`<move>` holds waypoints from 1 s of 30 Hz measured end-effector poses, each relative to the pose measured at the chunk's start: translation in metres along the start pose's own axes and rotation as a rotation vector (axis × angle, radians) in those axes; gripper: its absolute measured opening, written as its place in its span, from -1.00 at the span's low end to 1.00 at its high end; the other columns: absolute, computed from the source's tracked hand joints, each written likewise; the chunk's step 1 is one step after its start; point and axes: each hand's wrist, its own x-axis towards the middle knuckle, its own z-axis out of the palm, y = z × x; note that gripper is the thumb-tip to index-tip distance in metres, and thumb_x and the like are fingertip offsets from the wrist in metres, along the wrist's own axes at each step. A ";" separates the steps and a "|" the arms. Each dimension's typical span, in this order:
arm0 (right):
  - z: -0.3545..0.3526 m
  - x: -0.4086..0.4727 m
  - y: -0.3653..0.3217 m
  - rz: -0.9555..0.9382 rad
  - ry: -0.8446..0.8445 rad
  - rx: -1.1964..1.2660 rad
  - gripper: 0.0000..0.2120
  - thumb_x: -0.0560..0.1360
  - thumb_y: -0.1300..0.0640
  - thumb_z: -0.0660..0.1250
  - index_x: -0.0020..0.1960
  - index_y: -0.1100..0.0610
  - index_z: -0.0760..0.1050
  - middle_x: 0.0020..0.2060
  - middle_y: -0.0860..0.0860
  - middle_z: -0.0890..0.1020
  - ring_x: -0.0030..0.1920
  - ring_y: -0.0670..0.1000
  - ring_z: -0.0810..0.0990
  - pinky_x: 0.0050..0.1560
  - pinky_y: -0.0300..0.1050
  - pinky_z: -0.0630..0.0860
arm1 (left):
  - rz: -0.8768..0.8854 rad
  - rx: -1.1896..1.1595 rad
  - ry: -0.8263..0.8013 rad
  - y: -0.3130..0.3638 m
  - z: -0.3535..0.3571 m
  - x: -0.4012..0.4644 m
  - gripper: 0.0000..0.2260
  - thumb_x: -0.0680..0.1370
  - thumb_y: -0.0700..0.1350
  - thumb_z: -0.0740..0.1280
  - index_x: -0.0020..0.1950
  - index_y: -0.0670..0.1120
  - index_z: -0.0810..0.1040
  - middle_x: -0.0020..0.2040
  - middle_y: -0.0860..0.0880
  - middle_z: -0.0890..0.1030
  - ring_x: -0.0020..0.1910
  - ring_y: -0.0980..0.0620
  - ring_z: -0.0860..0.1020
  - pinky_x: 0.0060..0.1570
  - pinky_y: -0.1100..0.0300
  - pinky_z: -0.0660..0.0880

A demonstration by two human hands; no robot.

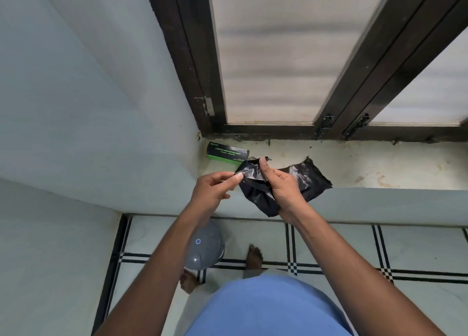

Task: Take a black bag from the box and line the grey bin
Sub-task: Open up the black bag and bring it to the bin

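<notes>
A folded black bag [311,181] is held over the edge of the window sill. My right hand [283,183] grips it across the middle, thumb on top. My left hand [215,187] pinches the bag's left corner between thumb and forefinger. The black and green box [226,153] lies on the sill in the left corner, just behind the hands. The grey bin [205,249] with a domed lid stands on the floor below, partly hidden by my left forearm.
A dark-framed window [326,123] rises behind the stained sill [379,168]. A pale wall [88,107] closes the left side. The floor [417,249] is light tile with black lines. My bare feet [254,257] stand beside the bin.
</notes>
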 end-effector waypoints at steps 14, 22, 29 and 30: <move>0.055 -0.049 0.012 -0.307 -0.161 -0.398 -0.73 0.65 0.07 0.54 -0.17 0.17 0.65 -0.36 0.12 0.58 -0.34 0.02 0.48 -0.31 -0.16 0.37 | 0.003 -0.075 0.186 0.022 -0.058 -0.037 -0.63 0.63 0.24 0.42 -0.05 -0.06 0.74 -0.16 0.07 0.71 -0.09 0.03 0.61 -0.07 0.11 0.52; 0.086 -0.098 0.008 0.078 -0.325 0.188 -0.57 0.78 0.02 0.20 0.38 0.31 0.64 0.26 0.29 0.73 0.16 0.24 0.73 0.16 0.12 0.70 | 0.006 0.225 -0.506 0.013 -0.097 -0.077 -0.41 0.54 0.10 0.60 0.52 0.06 0.50 0.39 0.02 0.70 0.39 0.06 0.65 0.40 0.06 0.53; 0.094 -0.135 0.032 -0.119 -0.268 -0.494 -0.04 0.40 -0.67 0.29 0.55 -0.02 0.49 0.40 0.03 0.67 0.33 -0.02 0.68 0.39 0.00 0.59 | -0.054 -0.266 -0.052 0.003 -0.108 -0.089 -0.72 0.63 0.03 0.51 0.05 -0.20 0.70 -0.22 -0.12 0.68 -0.41 0.03 0.48 -0.50 0.27 0.40; 0.093 -0.144 0.040 -0.107 -0.283 -0.617 -0.02 0.34 -0.61 0.45 0.56 -0.02 0.48 0.39 -0.01 0.66 0.31 -0.07 0.68 0.35 -0.06 0.60 | -0.092 -0.365 0.021 -0.001 -0.116 -0.087 -0.78 0.65 -0.01 0.49 0.05 -0.18 0.68 -0.25 -0.09 0.67 -0.48 0.08 0.43 -0.56 0.30 0.34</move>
